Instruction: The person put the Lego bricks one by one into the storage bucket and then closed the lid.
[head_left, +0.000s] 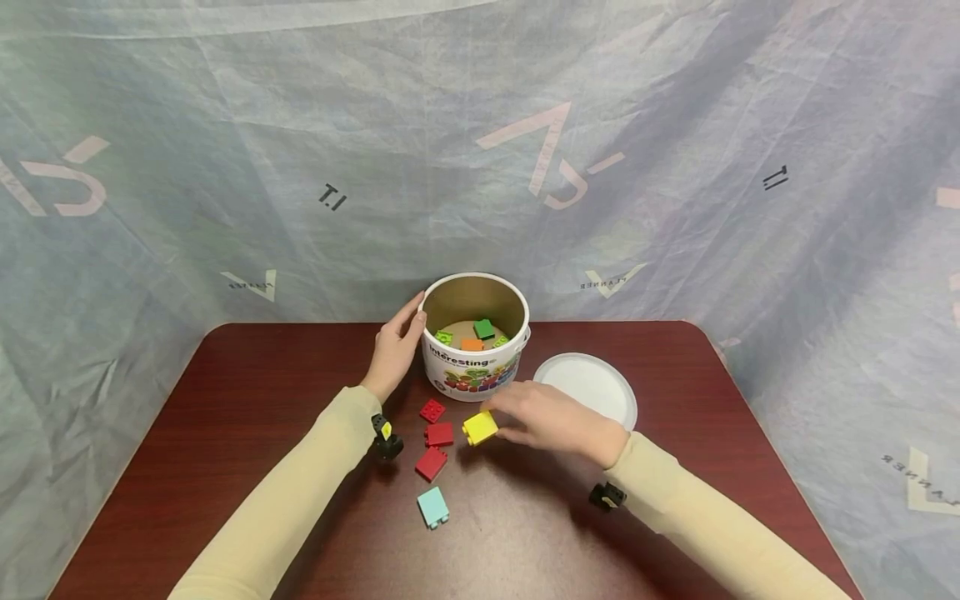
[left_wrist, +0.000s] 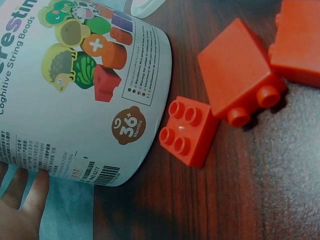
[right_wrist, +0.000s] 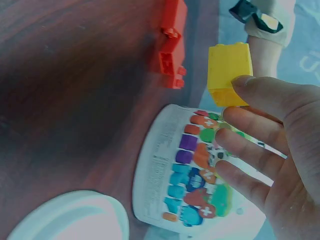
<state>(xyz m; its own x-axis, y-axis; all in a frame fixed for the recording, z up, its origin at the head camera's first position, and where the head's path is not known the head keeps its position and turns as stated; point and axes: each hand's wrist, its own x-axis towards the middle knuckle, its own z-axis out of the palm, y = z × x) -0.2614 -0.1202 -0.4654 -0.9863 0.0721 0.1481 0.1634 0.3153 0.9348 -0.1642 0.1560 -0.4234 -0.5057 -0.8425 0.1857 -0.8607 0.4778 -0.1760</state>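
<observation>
Inside the tub point(head_left: 474, 380), blocks point(head_left: 484, 329) show head-view only; left hand point(head_left: 395, 352) touches it, right point(head_left: 551, 421) pinches yellow block point(head_left: 480, 427).

Yellow block point(head_left: 481, 428) pinched in right hand point(head_left: 558, 419); white bucket point(head_left: 435, 364) upright, open-topped.

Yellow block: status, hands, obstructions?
Right hand pinches yellow block. Left hand against bucket. Lid off, beside bucket; bucket opening looks unobstructed.
</observation>
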